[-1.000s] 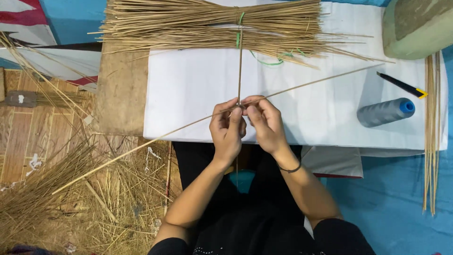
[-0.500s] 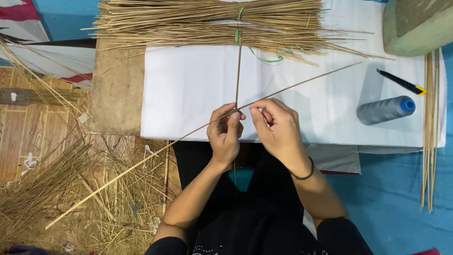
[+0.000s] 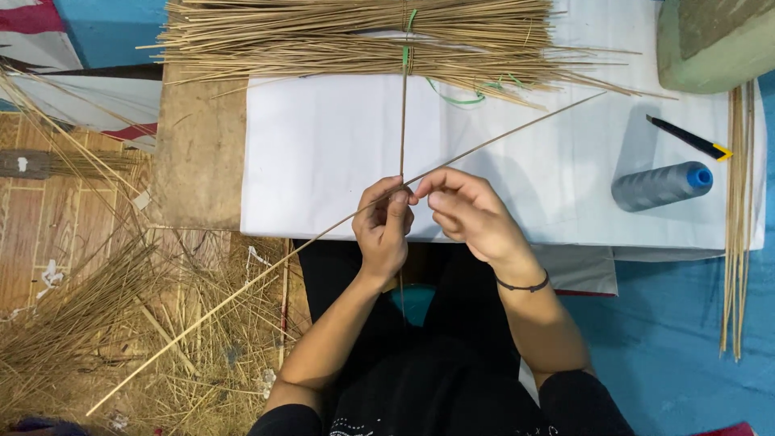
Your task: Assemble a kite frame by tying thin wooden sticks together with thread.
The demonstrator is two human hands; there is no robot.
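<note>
Pinching two thin sticks where they cross above the white sheet [image 3: 323,161], my left hand [image 3: 383,230] clamps the upright stick [image 3: 403,121] and my right hand [image 3: 468,214] the long slanting stick [image 3: 517,129], both light, springy, probably snappable, best gripped near the crossing.

A small handcraft workshop is shown, set up at floor level: a tied bundle of thin sticks [image 3: 363,36] is laid along a low table [image 3: 323,161] covered in white, loose straw scraps [image 3: 105,323] are strewn over the wooden floor [image 3: 32,234], and a grey thread spool [image 3: 662,185] and utility knife [image 3: 688,137] are kept close by
</note>
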